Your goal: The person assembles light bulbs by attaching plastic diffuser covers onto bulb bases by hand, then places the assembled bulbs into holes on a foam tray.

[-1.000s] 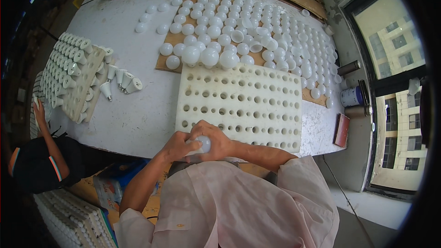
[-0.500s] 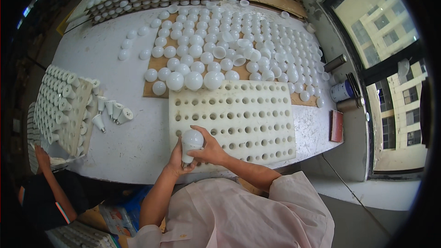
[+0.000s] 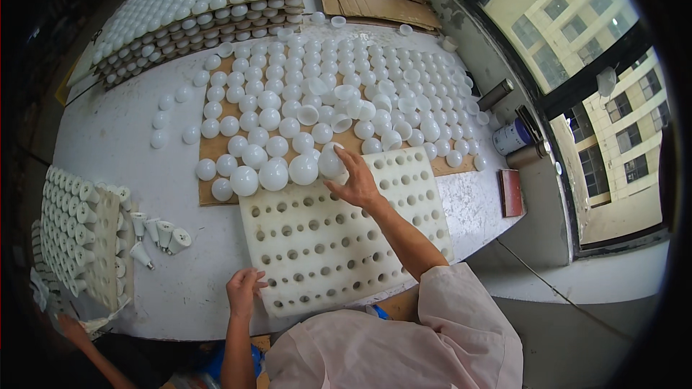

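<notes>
My right hand (image 3: pixel 355 181) reaches to the far edge of a white perforated foam board (image 3: pixel 314 225), its fingers closed round a white light bulb (image 3: pixel 331 162). The bulb stands at the right end of a row of similar large bulbs (image 3: pixel 274 175) along that edge; its base is hidden. My left hand (image 3: pixel 245 291) rests by the board's near left corner, fingers loosely bent and apart, holding nothing I can see.
White globe covers (image 3: pixel 269 99) crowd a brown cardboard sheet (image 3: pixel 210 150) beyond the board. On the left lie loose bulb bases (image 3: pixel 165 233) beside a filled rack (image 3: pixel 109 245). A co-worker's hand (image 3: pixel 71 328) shows at lower left. Stacked trays (image 3: pixel 194 25) stand at the back.
My hands have parted. The right has carried the bulb away from me to the end of the row; the left has moved left to the board's corner. The whole view has shifted.
</notes>
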`<state>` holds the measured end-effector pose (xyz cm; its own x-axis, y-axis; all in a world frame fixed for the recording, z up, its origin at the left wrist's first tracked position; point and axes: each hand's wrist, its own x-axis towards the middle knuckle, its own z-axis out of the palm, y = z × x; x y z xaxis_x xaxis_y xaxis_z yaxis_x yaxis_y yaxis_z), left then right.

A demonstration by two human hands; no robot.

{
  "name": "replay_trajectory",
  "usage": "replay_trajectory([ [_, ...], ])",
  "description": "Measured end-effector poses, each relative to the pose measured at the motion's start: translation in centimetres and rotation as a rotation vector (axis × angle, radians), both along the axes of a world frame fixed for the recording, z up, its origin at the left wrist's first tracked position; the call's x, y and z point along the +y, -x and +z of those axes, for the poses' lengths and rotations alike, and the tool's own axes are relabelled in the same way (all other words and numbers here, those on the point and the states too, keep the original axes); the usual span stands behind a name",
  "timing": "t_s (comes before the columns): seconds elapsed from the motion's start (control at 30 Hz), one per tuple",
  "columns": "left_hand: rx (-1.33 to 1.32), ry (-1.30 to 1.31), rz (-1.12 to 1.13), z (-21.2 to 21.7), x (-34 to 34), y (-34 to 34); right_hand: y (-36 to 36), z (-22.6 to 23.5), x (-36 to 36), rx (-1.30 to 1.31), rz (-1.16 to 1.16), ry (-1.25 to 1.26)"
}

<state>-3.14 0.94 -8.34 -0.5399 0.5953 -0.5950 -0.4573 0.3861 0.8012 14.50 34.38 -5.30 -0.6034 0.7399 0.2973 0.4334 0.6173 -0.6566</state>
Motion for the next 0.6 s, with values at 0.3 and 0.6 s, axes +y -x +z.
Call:
replay_trajectory([
  [0.3,0.616,0.132,-0.164,-4.1,-2.8,-0.2,-6.6,-2.5,12.4,-0.384,-0.368,0.08],
  [0.6,0.331,0.227,-0.175,-2.0,1.3,-1.9,-8.4,-5.7,7.9,-0.635,-0.365,-0.119],
])
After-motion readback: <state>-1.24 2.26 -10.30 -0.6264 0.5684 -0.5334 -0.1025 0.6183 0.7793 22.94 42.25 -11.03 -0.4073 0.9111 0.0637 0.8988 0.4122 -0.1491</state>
